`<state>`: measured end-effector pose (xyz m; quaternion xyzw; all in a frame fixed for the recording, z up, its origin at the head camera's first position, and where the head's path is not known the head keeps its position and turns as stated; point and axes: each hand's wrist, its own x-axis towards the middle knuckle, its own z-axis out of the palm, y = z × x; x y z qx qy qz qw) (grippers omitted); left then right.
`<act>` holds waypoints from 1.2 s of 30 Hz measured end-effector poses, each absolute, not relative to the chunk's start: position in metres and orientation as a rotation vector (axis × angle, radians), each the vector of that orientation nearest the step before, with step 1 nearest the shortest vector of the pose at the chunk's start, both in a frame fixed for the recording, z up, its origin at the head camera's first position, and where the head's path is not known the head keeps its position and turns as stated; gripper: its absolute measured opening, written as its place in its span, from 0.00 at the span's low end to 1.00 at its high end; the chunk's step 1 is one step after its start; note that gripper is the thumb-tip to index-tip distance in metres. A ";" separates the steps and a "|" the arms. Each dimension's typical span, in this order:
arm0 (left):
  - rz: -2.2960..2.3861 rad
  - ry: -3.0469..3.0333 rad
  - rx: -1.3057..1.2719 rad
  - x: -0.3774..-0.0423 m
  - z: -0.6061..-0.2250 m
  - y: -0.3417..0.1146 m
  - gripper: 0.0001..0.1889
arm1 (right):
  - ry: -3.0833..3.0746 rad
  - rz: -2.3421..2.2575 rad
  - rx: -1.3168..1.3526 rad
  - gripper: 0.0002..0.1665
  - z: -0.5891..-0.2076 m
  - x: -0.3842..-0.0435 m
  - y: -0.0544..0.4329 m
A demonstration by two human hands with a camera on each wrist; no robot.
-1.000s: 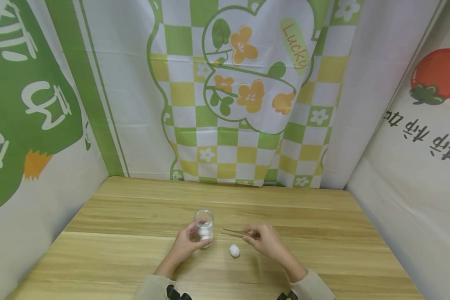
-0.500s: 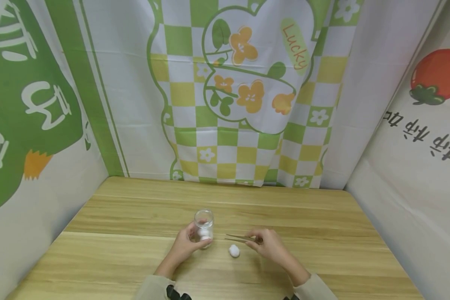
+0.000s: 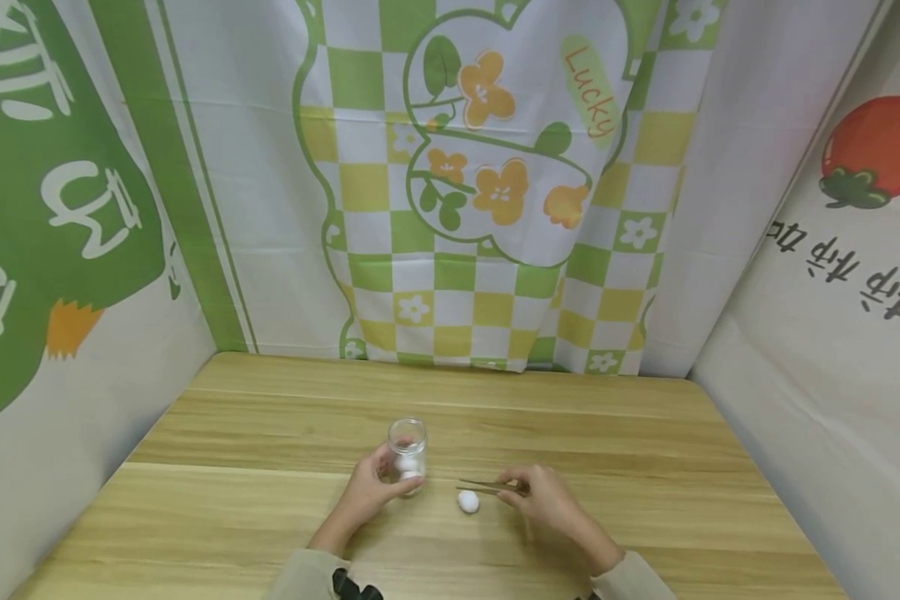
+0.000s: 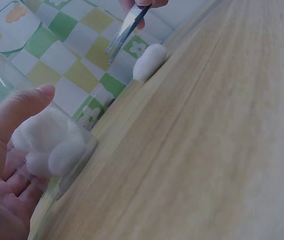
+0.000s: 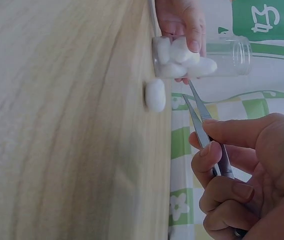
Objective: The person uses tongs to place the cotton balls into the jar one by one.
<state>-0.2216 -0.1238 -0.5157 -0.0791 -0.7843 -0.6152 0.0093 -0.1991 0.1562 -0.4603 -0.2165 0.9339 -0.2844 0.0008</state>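
Note:
My left hand (image 3: 367, 493) grips a clear, lidless jar (image 3: 408, 435) that stands upright on the table, thumb across its near side. Several white cotton balls (image 5: 182, 55) lie in the lower half of the jar. Between thumb and fingers my right hand (image 3: 546, 497) pinches metal tweezers (image 3: 487, 486), their tips slightly apart with nothing between them. A single cotton ball (image 3: 468, 502) rests on the table between the hands, just below the tweezer tips in the head view. From the right wrist view, the tweezers (image 5: 202, 117) look apart from that cotton ball (image 5: 155, 95).
The wooden table (image 3: 270, 417) reaches back to a hanging checked cloth (image 3: 450, 317). Printed cloth walls (image 3: 832, 375) border the table at both sides. Dark bands (image 3: 356, 586) sit at the wrists.
My right hand has moved slightly right and toward me, bringing the tweezers down closer to the loose cotton ball. The left hand and jar stay in place.

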 end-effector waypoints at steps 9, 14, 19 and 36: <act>-1.927 -2.463 -0.217 -0.222 -0.515 -0.124 0.30 | 2.932 -0.868 -0.685 0.12 -0.464 -0.199 0.162; -1.932 -2.470 -0.211 -0.223 -0.515 -0.124 0.30 | 2.931 -0.863 -0.668 0.11 -0.466 -0.199 0.164; -1.936 -2.466 -0.203 -0.223 -0.515 -0.124 0.30 | 2.910 -0.865 -0.653 0.11 -0.468 -0.200 0.166; -1.940 -2.451 -0.217 -0.221 -0.515 -0.124 0.30 | 2.858 -0.885 -0.596 0.12 -0.469 -0.198 0.167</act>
